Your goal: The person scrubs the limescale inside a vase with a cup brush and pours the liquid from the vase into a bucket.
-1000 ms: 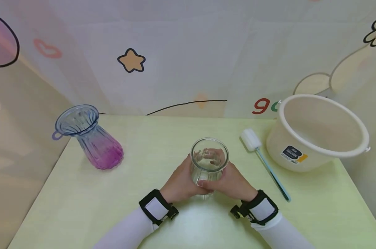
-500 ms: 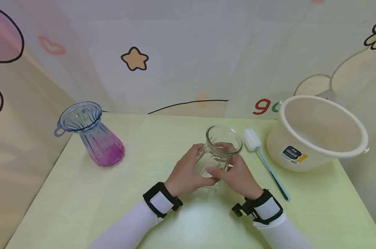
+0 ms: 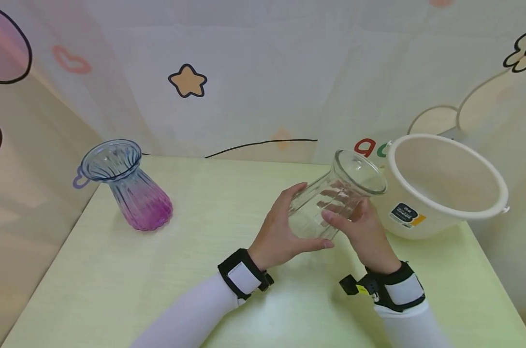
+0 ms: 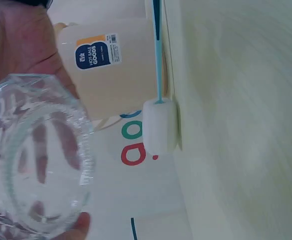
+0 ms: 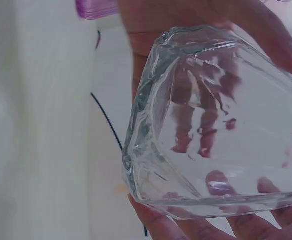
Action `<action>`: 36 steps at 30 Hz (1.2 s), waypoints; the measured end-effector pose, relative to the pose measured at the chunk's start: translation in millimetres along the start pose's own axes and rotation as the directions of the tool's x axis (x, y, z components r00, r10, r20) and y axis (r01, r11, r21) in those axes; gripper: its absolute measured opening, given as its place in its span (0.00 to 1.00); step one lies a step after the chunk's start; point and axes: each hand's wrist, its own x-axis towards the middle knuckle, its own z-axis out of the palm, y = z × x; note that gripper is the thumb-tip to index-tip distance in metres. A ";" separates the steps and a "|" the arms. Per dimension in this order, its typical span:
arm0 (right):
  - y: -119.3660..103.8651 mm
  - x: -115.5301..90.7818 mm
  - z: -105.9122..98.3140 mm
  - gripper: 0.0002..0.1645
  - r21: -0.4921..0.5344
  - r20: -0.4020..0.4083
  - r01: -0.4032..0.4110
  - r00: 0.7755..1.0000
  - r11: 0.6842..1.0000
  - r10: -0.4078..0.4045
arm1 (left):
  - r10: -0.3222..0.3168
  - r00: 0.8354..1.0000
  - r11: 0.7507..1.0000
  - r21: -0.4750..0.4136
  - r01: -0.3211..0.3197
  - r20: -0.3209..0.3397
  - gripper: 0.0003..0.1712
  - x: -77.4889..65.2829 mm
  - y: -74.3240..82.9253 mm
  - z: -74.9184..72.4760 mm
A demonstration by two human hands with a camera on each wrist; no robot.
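A clear glass vase (image 3: 308, 212) is raised off the table and tilted, its wide mouth pointing up and to the right. My left hand (image 3: 284, 234) grips it low on the left side, with the thumb across the near face. My right hand (image 3: 372, 237) holds its other side near the neck, fingers curled behind the glass. The left wrist view looks at the thick vase base (image 4: 51, 165) from below. In the head view the vase rim overlaps the left edge of a cream bucket (image 3: 445, 224); whether they touch, I cannot tell.
A blue-to-pink ribbed vase (image 3: 143, 198) stands at the table's left, a purple ring (image 3: 80, 179) at its rim. A white sponge brush (image 4: 159, 127) with a blue handle lies by the bucket, hidden in the head view. A printed curtain (image 3: 254, 87) backs the table.
Both hands have lifted the clear vase, carried it right and away from me, and tipped its mouth rightward. The brush is now covered in the head view.
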 end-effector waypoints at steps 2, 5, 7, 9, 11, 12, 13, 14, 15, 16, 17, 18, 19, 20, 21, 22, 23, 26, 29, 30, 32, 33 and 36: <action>-3.5 0.3 -5.9 0.35 0.070 0.001 0.018 1.000 0.997 -0.018 | 0.017 1.000 1.000 -0.026 -0.017 0.007 0.69 0.8 0.8 4.5; -8.1 0.1 -14.4 0.32 0.149 -0.015 0.042 0.999 0.988 -0.040 | 0.046 0.999 0.997 -0.059 -0.045 0.007 0.73 1.7 1.0 11.7; -11.1 -0.5 -18.8 0.31 0.183 -0.021 0.051 0.999 0.982 -0.048 | 0.061 0.998 0.995 -0.078 -0.061 0.000 0.75 2.6 1.3 16.7; -13.5 -1.4 -22.4 0.30 0.211 -0.025 0.060 0.998 0.976 -0.056 | 0.073 0.997 0.993 -0.087 -0.074 -0.008 0.76 4.2 2.3 21.5; -15.0 -2.5 -25.0 0.28 0.243 -0.027 0.067 0.998 0.968 -0.062 | 0.085 0.996 0.992 -0.087 -0.087 -0.021 0.78 6.1 3.9 25.6; -15.4 -3.0 -26.1 0.26 0.261 -0.027 0.073 0.997 0.963 -0.068 | 0.086 0.996 0.992 -0.086 -0.088 -0.029 0.79 7.2 4.7 27.6; -15.6 -3.6 -27.1 0.25 0.280 -0.031 0.078 0.997 0.957 -0.073 | 0.090 0.995 0.992 -0.083 -0.093 -0.038 0.80 8.1 5.7 29.3; -15.7 -4.1 -28.0 0.23 0.298 -0.034 0.084 0.996 0.951 -0.077 | 0.090 0.995 0.992 -0.082 -0.093 -0.046 0.80 9.0 6.8 31.0; -15.7 -4.4 -29.0 0.23 0.309 -0.032 0.090 0.996 0.947 -0.084 | 0.090 0.994 0.993 -0.077 -0.095 -0.057 0.81 9.7 7.9 32.6; -15.6 -4.8 -29.8 0.23 0.320 -0.036 0.095 0.995 0.943 -0.088 | 0.092 0.994 0.993 -0.072 -0.096 -0.065 0.82 10.4 8.9 34.4; -15.6 -4.9 -30.6 0.23 0.327 -0.041 0.099 0.995 0.940 -0.090 | 0.095 0.993 0.993 -0.069 -0.100 -0.075 0.83 11.1 10.0 36.2; -15.6 -5.0 -31.4 0.24 0.331 -0.050 0.101 0.995 0.938 -0.089 | 0.094 0.992 0.992 -0.072 -0.100 -0.083 0.83 11.7 11.0 37.9; -15.9 -5.0 -32.1 0.24 0.335 -0.061 0.100 0.995 0.937 -0.085 | 0.098 0.991 0.992 -0.068 -0.105 -0.093 0.83 12.3 11.9 39.7; -16.3 -4.8 -33.0 0.26 0.334 -0.067 0.102 0.994 0.937 -0.084 | 0.099 0.990 0.992 -0.070 -0.106 -0.102 0.83 12.9 13.0 41.3; -16.7 -4.4 -33.9 0.28 0.329 -0.073 0.105 0.994 0.938 -0.085 | 0.099 0.989 0.992 -0.071 -0.107 -0.109 0.83 13.5 14.0 42.9; -16.8 -4.6 -34.6 0.29 0.330 -0.085 0.104 0.993 0.938 -0.080 | 0.100 0.989 0.991 -0.072 -0.108 -0.112 0.83 14.1 14.9 44.8; -16.7 -4.6 -35.5 0.30 0.331 -0.094 0.104 0.993 0.938 -0.077 | 0.100 0.988 0.992 -0.071 -0.108 -0.115 0.82 14.8 15.7 46.6; -16.2 -4.0 -37.7 0.32 0.350 -0.102 0.101 0.992 0.931 -0.069 | 0.110 0.987 0.992 -0.055 -0.117 -0.115 0.81 17.7 18.9 50.8; -15.0 -3.2 -39.4 0.34 0.392 -0.108 0.089 0.993 0.916 -0.050 | 0.128 0.984 0.989 -0.052 -0.135 -0.121 0.78 21.7 22.0 54.2; -15.0 -2.9 -40.2 0.33 0.400 -0.106 0.089 0.993 0.912 -0.050 | 0.134 0.983 0.988 -0.055 -0.141 -0.124 0.77 23.1 23.1 55.0; -15.4 -2.9 -41.5 0.34 0.420 -0.107 0.088 0.993 0.903 -0.047 | 0.140 0.982 0.987 -0.063 -0.149 -0.130 0.75 25.6 25.8 56.0; -15.5 -2.6 -42.3 0.34 0.428 -0.107 0.091 0.993 0.899 -0.050 | 0.150 0.980 0.985 -0.068 -0.160 -0.132 0.74 27.1 27.1 56.1; -14.9 -2.8 -44.9 0.34 0.448 -0.108 0.088 0.993 0.890 -0.044 | 0.159 0.978 0.984 -0.054 -0.167 -0.136 0.72 30.4 32.1 54.7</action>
